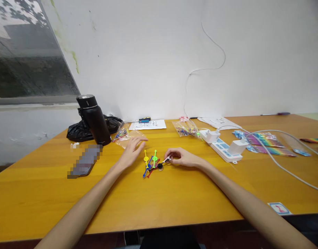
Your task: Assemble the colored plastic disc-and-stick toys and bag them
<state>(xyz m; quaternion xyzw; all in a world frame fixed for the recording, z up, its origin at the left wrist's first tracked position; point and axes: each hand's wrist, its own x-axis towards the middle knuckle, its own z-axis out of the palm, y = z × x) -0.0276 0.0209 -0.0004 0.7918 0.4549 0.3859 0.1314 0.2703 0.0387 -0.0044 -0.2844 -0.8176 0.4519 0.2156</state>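
A small group of plastic arrow spinners lies on the table in front of me. Among them are a yellow arrow spinner (146, 159), a green arrow spinner (155, 158), a blue arrow spinner (148, 166) and a black one (160, 166); parts of a red one show beneath, overlapped by the others. My right hand (183, 157) pinches a white arrow spinner (166, 159) at the right side of the group, its far end partly hidden by the fingers. Just left of the yellow spinner, my left hand (133, 152) hovers with fingers stretched out and holds nothing.
Bags of spinners (186, 129) lie farther back. Left are a black bottle (93, 119) and a phone (86, 160). To the right, a power strip (222, 148) with plugged-in chargers trails a white cable (275, 164) near shiny rainbow packets (267, 143).
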